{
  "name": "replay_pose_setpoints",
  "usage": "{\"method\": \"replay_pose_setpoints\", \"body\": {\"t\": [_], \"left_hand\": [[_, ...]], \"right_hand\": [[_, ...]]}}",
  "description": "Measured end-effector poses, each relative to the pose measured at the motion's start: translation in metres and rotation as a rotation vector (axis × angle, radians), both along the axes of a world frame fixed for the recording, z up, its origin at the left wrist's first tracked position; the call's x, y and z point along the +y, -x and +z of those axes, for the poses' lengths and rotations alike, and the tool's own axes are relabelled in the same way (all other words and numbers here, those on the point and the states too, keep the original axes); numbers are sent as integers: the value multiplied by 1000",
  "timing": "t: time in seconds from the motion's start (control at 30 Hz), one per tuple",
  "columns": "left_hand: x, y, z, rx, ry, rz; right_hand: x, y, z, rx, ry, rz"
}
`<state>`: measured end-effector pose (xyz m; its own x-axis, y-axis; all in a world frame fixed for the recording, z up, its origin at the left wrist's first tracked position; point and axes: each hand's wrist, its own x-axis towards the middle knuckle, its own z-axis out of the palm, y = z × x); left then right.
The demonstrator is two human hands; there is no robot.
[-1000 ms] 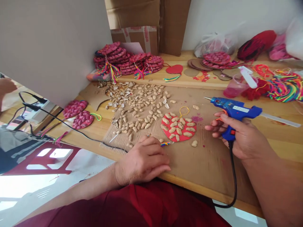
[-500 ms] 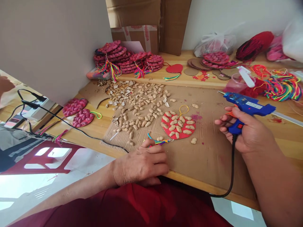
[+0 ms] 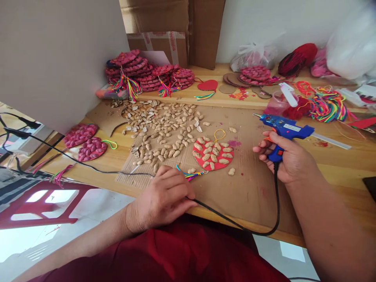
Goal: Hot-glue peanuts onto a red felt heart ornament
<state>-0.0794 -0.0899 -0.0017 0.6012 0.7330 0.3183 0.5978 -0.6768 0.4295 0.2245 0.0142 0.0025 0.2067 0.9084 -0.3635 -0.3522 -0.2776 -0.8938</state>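
Note:
My right hand (image 3: 289, 160) is closed round the handle of a blue hot glue gun (image 3: 286, 127), its nozzle pointing left. A clear glue stick (image 3: 331, 141) sticks out of its back. The gun's black cord (image 3: 223, 213) loops down to the table's front edge and runs to my left hand (image 3: 169, 196), which pinches it. Between my hands lies a red disc (image 3: 212, 166) with several peanuts (image 3: 214, 158) set on it, a yellow loop (image 3: 219, 135) at its top and a multicoloured tassel (image 3: 194, 175) at its lower left.
A heap of loose peanuts (image 3: 173, 121) covers the cardboard sheet (image 3: 246, 196). Stacked pink peanut-covered discs (image 3: 147, 74) stand on the back ledge. Two more pink discs (image 3: 92, 149) lie at left. Coloured cords (image 3: 329, 103) and a plastic cup (image 3: 276, 102) sit at right.
My left hand has taken hold of the cord, which now shows stretched to the right of it. My right hand still holds the glue gun. The whole view has shifted slightly.

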Motion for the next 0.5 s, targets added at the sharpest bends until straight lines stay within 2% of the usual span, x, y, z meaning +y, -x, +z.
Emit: {"method": "replay_pose_setpoints", "body": {"t": [0.07, 0.13, 0.33, 0.5], "left_hand": [[1, -2, -1, -8, 18, 104], [2, -4, -3, 10, 36, 145], [2, -7, -9, 55, 58, 93], [2, -8, -9, 19, 25, 93]], "right_hand": [[0, 0, 0, -6, -10, 3], [-1, 0, 0, -14, -27, 3], [-1, -1, 4, -42, -115, -25], [0, -6, 4, -79, -213, -63]]}}
